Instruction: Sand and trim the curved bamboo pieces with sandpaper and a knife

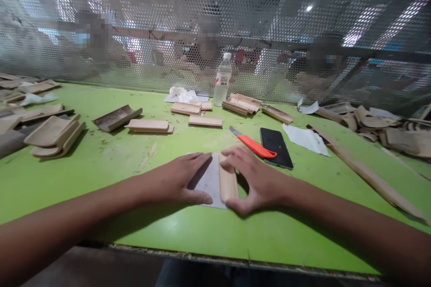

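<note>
Near the front of the table, my right hand (pixel 247 179) grips a short, pale, shallow-curved bamboo piece (pixel 228 181), with fingertips at its far end and the thumb at its near end. The piece rests along the right side of a thin grey sheet of paper (pixel 208 184). At the sheet's left side is my left hand (pixel 188 177), its thumb and fingers spread apart with nothing between them. Just beyond my right hand lies a cutter knife (pixel 256 144) with a red handle, its end resting on a black phone (pixel 278 148).
Cut bamboo pieces (pixel 55 134) are stacked at the left, and more (pixel 242 104) lie at the back. A clear bottle (pixel 222 80) stands by the perforated metal screen (pixel 161 45). On the right are a white paper scrap (pixel 306 139), a long strip (pixel 367 170) and a heap of offcuts (pixel 397 132).
</note>
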`<state>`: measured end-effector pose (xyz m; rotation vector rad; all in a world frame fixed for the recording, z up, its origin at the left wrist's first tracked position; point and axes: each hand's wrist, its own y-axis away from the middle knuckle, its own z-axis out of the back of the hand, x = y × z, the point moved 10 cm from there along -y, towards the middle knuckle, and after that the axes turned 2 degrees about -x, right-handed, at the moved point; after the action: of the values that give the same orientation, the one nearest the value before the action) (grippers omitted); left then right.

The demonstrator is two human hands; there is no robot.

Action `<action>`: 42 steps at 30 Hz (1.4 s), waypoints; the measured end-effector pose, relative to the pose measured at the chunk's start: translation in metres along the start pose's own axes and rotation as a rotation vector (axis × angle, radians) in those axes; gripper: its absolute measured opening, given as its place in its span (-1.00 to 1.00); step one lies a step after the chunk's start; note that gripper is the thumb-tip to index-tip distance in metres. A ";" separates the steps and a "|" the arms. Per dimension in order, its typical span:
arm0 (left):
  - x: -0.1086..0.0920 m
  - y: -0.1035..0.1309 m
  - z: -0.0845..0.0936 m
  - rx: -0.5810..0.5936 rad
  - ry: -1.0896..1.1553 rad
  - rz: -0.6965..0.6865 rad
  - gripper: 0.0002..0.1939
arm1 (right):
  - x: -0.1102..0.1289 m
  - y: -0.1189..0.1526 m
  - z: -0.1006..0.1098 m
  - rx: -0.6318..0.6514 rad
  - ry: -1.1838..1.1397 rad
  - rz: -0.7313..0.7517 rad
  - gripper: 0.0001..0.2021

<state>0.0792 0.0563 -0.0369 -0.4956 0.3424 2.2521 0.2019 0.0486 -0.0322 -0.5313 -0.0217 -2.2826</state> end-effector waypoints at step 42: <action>-0.023 0.003 0.031 -0.183 0.516 -0.016 -0.68 | 0.019 0.001 -0.025 0.066 -1.676 -0.409 0.06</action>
<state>0.0834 0.0514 0.0019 -1.1769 0.3875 2.1252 0.1814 0.0301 -0.0482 -2.3331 -1.0583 -1.4830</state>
